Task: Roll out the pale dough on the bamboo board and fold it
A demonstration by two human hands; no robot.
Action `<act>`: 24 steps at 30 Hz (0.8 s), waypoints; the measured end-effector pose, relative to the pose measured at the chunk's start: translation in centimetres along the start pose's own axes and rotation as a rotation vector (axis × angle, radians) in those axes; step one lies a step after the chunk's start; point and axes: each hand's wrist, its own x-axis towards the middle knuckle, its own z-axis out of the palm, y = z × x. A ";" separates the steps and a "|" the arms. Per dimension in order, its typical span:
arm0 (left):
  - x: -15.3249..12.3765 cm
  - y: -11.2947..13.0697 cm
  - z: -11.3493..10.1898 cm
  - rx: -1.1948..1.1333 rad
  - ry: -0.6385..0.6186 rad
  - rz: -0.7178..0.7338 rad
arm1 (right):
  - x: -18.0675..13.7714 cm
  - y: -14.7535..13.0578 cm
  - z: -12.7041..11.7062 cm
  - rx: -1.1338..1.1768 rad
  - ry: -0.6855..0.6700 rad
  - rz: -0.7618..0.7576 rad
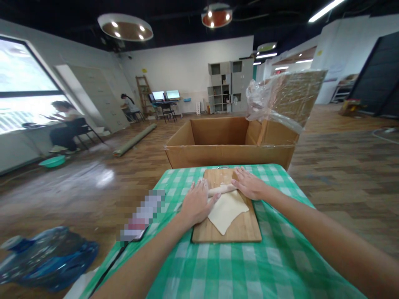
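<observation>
Two flat palms, my left hand and right hand, fingers together, press the rolling pin over dough just below my fingertips; uneven pressure could skid it off the board.

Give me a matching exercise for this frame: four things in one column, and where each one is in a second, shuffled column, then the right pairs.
Things:
1. rolling pin
2. dough sheet
3. cutting board
4. cardboard box

Places:
A. on the floor past the far edge of the table
B. flat on the green checked tablecloth
C. under the palms of the left hand and right hand
D. spread on the wooden board, nearer than the pin

Pairs: 1-C, 2-D, 3-B, 4-A
</observation>
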 end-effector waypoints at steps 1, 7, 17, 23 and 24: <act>-0.3 0.1 -0.1 -0.006 -0.008 0.005 | -0.5 -0.2 0.0 -0.012 0.008 -0.001; -4.7 2.0 -0.9 -0.041 0.050 0.063 | -6.9 -2.0 0.0 -0.093 0.069 -0.031; -9.3 3.1 -2.2 -0.061 0.019 -0.011 | -12.1 -4.2 -2.6 -0.137 0.029 -0.112; -6.3 1.6 -0.5 -0.031 -0.013 -0.079 | -9.1 -3.0 -2.3 -0.094 0.050 -0.136; -5.2 1.2 -0.4 -0.029 -0.028 -0.105 | -8.2 -2.7 -2.1 -0.089 0.049 -0.131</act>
